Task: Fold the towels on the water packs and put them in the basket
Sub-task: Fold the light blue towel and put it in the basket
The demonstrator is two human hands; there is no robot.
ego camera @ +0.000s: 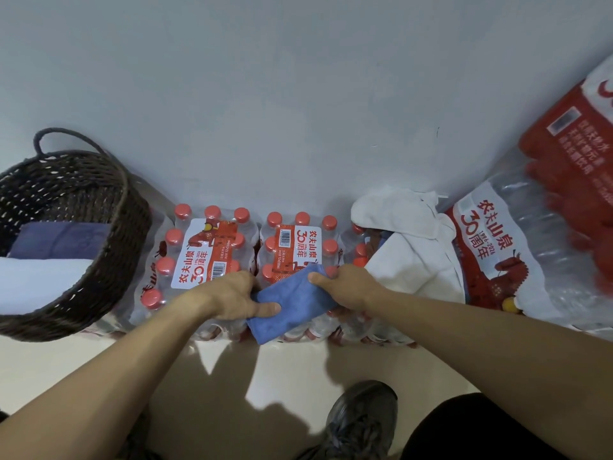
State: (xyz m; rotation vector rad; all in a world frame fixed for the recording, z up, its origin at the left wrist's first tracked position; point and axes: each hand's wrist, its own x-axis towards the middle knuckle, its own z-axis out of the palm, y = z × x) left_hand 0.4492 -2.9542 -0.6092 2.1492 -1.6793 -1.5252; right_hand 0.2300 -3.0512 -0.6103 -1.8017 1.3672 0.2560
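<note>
A folded blue towel (292, 302) lies at the front edge of the red-capped water packs (212, 254). My left hand (232, 295) grips its left end, thumb on top. My right hand (348, 287) grips its right end. A crumpled white towel (411, 240) is heaped on the packs to the right. The dark woven basket (109, 257) stands at the left and holds a folded dark blue towel (59, 240) and a white one (39, 280).
A grey wall rises right behind the packs. More water packs (537, 247) are stacked higher at the right, tilted. Pale floor lies in front, with my dark shoe (361, 419) on it.
</note>
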